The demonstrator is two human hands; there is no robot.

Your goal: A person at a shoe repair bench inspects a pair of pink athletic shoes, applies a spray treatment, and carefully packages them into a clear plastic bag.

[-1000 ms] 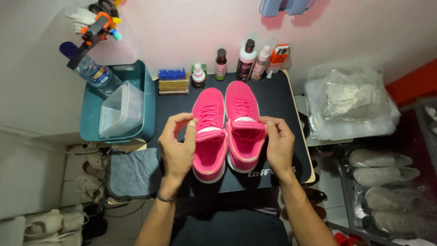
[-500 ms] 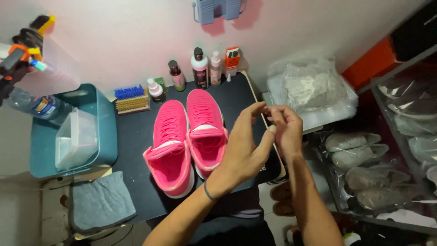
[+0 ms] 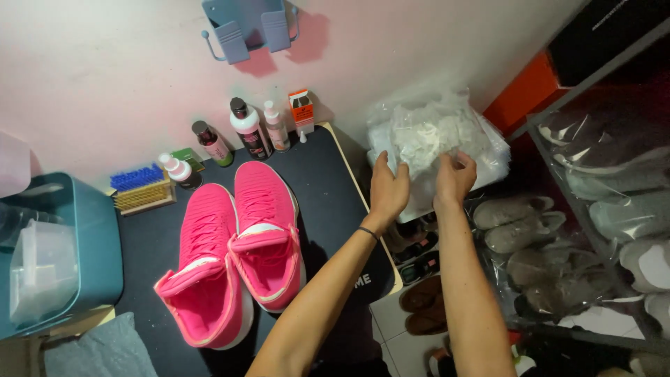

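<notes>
step: both hands are working at the pile of plastic bags (image 3: 427, 129), to the right of the pink shoes (image 3: 237, 258) and off the desk edge; the shoes themselves are lying untouched
left hand: left hand (image 3: 388, 187) is spreading wide, palm facing in, fingertips touching the near-left edge of the pile, gripping nothing
right hand: right hand (image 3: 453, 178) is resting on the front of the pile with its fingers curling into the film; cannot tell whether it is actually pinching a bag
next move, judged: the film looks thin and slippery, so a firm fingertip pinch on a single layer would be needed, with the other hand steadying the stack
bags: clear, crinkly, soft, glaring white in the light, sitting in a loose heap
shoes: a pair lying side by side at the middle of the desk, toes toward the wall; bright pink knit mesh, ribbed, with white soles and tongues standing open
desk: desk (image 3: 328, 192) is carrying a black matte mat with a pale rim, flat under the shoes
bottles: bottles (image 3: 248, 127) are standing in a row behind the shoes against the wall; small, round, plastic, dark and white caps
brush: brush (image 3: 142, 187) is lying behind and left of the shoes; wooden block, blue bristles
bin: bin (image 3: 105, 251) is sitting left of the shoes; teal, hard plastic, with a clear tub inside
shelf: shelf (image 3: 614, 209) is standing far right of the shoes, holding grey shoes wrapped in clear bags
</notes>
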